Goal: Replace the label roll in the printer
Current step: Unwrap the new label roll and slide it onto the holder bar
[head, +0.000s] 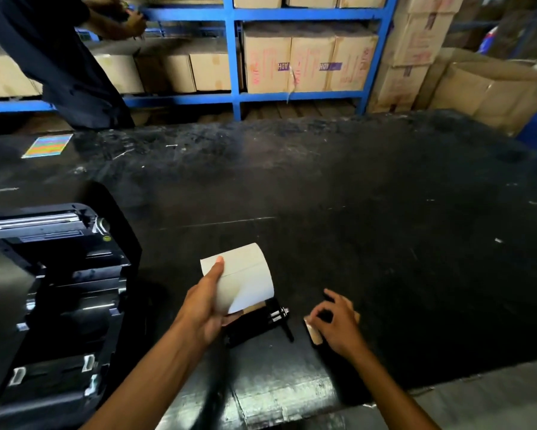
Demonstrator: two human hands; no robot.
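While the black label printer (53, 293) stands with its lid open, the left hand (203, 308) pinches the loose white label strip (244, 277) just right of it, thumb on top. Right of that strip lies a black plastic spindle (261, 324), and further right the right hand (338, 321) curls its fingers around what may be a brown cardboard core (315, 335). Keeping the strip flat and square should make threading cleaner.

1. Left hand (206, 308) grips a white label roll (245, 279) above a black spindle (261, 321) on the dark table (385, 228).
2. Right hand (338, 324) rests on a small cardboard piece (315, 335).
3. Open black printer (59, 290) sits at left.
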